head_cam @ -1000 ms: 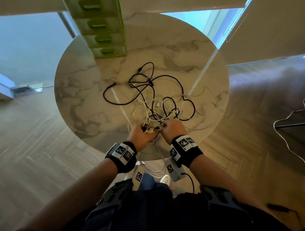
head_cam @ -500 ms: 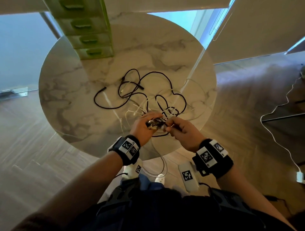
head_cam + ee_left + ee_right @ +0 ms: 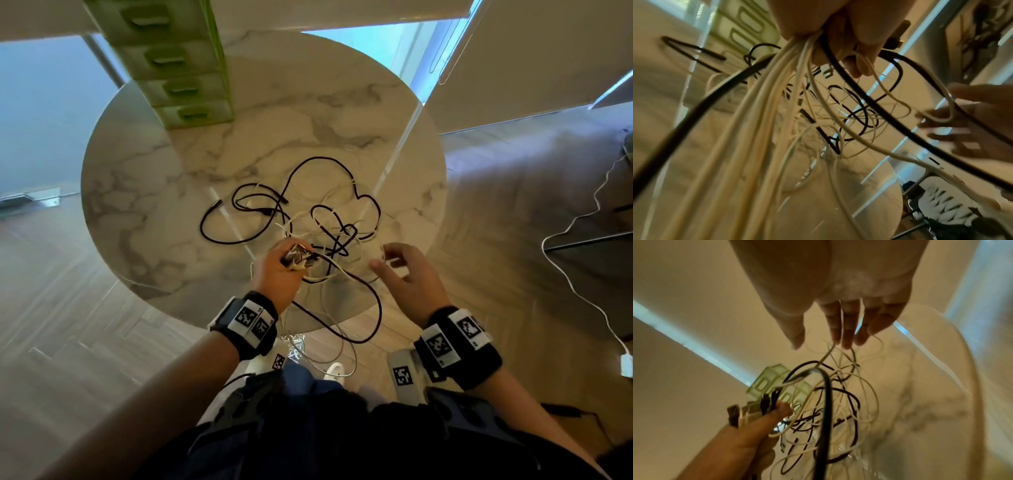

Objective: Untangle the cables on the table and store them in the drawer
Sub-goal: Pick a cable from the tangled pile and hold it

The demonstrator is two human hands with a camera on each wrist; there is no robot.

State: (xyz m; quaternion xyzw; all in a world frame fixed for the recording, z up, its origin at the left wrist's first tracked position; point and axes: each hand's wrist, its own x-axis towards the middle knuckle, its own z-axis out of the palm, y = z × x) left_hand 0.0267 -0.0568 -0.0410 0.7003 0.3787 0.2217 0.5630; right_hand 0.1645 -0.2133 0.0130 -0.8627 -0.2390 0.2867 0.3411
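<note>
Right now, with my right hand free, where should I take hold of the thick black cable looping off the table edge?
Probably pinch the thick black cable on its free hanging loop, from the right: it sags alone there, beside the open right hand.

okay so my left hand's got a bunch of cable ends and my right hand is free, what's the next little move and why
Probably pinch one white cable near the left hand with the right hand and draw it out of the tangle. The left hand grips the bundled plug ends, the right is open, and black and white loops cross on the table.
</note>
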